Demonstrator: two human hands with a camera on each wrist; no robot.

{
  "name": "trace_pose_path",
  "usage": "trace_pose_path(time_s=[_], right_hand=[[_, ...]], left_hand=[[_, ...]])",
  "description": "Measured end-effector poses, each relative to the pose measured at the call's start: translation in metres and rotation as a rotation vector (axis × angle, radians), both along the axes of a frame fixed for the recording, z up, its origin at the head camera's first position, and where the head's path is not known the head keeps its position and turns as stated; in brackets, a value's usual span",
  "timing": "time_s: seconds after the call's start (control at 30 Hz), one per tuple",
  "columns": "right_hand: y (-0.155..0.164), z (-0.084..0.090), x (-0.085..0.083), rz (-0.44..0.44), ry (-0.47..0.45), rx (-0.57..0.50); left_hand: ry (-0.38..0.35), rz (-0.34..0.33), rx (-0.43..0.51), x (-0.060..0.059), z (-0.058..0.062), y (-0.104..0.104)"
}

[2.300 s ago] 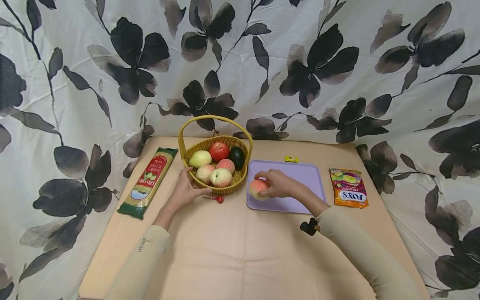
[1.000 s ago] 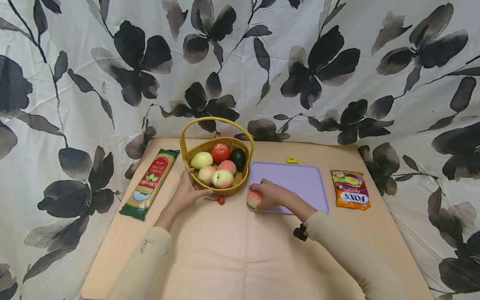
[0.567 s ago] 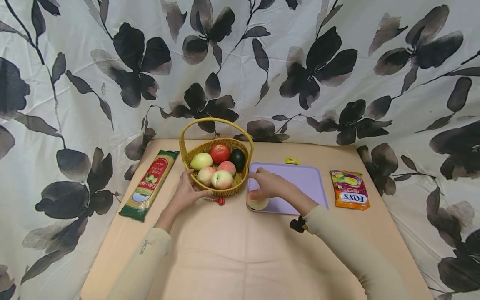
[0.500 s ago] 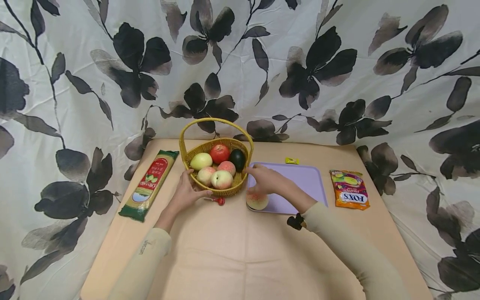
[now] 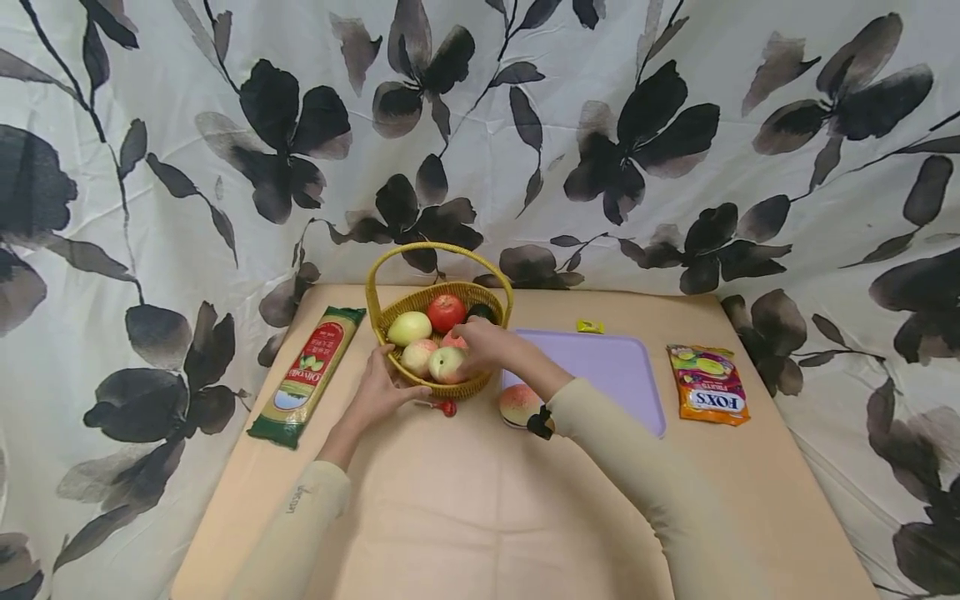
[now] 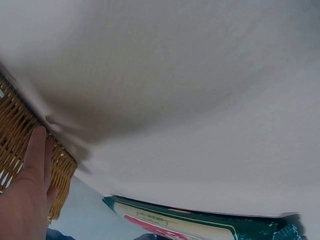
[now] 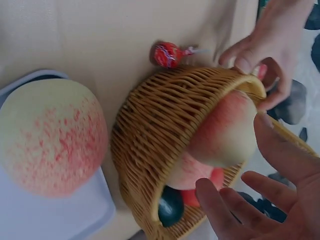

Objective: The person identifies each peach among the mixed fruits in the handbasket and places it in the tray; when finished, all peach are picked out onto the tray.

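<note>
The yellow wicker basket (image 5: 474, 387) holds a red round fruit (image 5: 446, 312), a pale green-yellow fruit (image 5: 409, 328), a dark oval fruit (image 5: 482, 312) and several peaches, the front one (image 5: 447, 365) pale. My left hand (image 5: 377, 392) rests against the basket's near left side; in the left wrist view its straight fingers (image 6: 35, 150) lie along the wicker. Over the basket's right part, my right hand (image 5: 487, 346) reaches in. The right wrist view shows its fingers spread, beside the front peach (image 7: 225, 130). Another peach (image 5: 519, 405) sits on the purple tray's near left corner (image 5: 600, 375).
A red lollipop (image 5: 448, 408) lies in front of the basket. Left of it is a green-ended pasta packet (image 5: 307, 379). An orange and purple sweets bag (image 5: 708, 385) lies right of the tray, a small yellow packet (image 5: 590, 327) behind it. A floral cloth (image 5: 525, 125) hangs behind the table.
My right hand has set the peach on the tray's near left corner, let it go, and moved left over the basket. The left hand stays at the basket's side.
</note>
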State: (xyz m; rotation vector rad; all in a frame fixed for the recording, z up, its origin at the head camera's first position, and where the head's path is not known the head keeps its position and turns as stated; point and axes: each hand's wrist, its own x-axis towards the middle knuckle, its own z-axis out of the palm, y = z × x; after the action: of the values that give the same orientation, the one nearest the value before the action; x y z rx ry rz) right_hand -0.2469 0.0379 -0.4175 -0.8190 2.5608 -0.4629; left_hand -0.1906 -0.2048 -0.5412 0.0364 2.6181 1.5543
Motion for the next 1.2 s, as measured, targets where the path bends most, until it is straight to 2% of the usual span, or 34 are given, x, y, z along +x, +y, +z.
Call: trace_pose_path(time_s=[0.2, 0.67, 0.8, 0.97, 1.2], right_hand=[[-0.009, -0.016, -0.002, -0.017, -0.017, 0.000], [-0.005, -0.035, -0.010, 0.005, -0.005, -0.143], [-0.008, -0.036, -0.009, 0.033, 0.032, -0.166], [-0.012, -0.034, -0.004, 0.044, 0.030, -0.183], [-0.013, -0.027, 0.001, 0.085, 0.049, -0.176]], left_hand=[[-0.004, -0.006, 0.018, 0.000, -0.002, 0.000], [-0.008, 0.005, -0.002, 0.000, -0.003, 0.001], [-0.012, 0.002, -0.015, 0.000, -0.003, 0.000], [-0.032, 0.000, -0.023, 0.001, -0.001, 0.000], [-0.021, -0.002, -0.034, 0.001, 0.000, 0.000]])
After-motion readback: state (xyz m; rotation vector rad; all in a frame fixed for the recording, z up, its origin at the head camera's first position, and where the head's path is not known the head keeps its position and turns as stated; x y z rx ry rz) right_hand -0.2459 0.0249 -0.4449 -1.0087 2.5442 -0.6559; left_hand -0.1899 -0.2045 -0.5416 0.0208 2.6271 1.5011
